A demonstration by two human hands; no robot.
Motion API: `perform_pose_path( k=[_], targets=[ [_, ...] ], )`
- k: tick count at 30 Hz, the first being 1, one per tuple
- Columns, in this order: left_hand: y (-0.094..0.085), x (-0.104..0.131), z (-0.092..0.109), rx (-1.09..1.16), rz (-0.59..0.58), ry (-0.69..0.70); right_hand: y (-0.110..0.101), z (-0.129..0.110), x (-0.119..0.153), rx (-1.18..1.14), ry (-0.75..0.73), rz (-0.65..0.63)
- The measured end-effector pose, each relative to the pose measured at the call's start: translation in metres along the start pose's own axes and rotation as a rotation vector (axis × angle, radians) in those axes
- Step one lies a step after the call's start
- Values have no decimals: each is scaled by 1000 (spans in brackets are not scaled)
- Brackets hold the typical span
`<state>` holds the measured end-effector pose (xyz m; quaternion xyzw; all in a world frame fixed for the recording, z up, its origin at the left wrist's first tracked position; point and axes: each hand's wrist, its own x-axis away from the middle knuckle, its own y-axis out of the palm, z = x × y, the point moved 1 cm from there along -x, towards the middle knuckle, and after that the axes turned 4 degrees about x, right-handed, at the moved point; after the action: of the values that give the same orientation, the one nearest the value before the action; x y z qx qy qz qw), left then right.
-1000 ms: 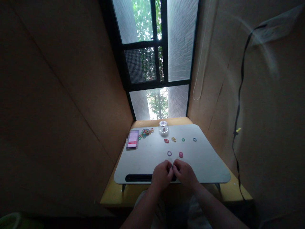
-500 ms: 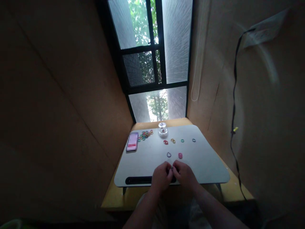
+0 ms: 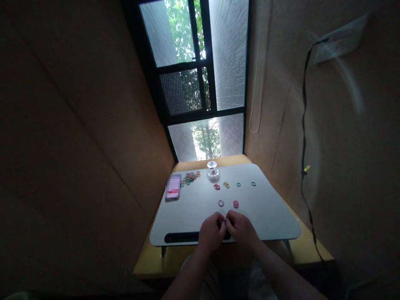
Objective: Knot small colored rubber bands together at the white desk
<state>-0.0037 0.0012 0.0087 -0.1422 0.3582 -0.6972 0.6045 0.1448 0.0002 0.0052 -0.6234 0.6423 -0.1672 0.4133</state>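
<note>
Close together over the front of the white lap table (image 3: 184,212), my left hand (image 3: 212,230) and my right hand (image 3: 240,227) both pinch at one spot. A tiny dark bit shows between the fingertips, too small to name. Just beyond them lie a purple rubber band (image 3: 221,203) and some pink bands (image 3: 236,204). Farther back runs a row: red bands (image 3: 216,187), yellow bands (image 3: 226,185), a green band (image 3: 238,184) and a dark blue band (image 3: 253,183). A mixed heap of coloured bands (image 3: 190,178) sits at the back left.
Behind the row stands a clear jar (image 3: 213,171) with something small and reddish in it. A phone (image 3: 173,186) lies at the left edge. The black slot (image 3: 181,237) runs along the front. A cable (image 3: 304,125) hangs down the right wall.
The view has shifted very slightly. Both hands stay pinched together in the same place, and the bands lie as before.
</note>
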Motion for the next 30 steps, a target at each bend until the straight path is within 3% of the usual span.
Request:
perform_pose_path(
  k=[30],
  targets=[
    [0, 1, 2, -8, -13, -2, 0, 1, 3, 2, -4, -2]
  ],
)
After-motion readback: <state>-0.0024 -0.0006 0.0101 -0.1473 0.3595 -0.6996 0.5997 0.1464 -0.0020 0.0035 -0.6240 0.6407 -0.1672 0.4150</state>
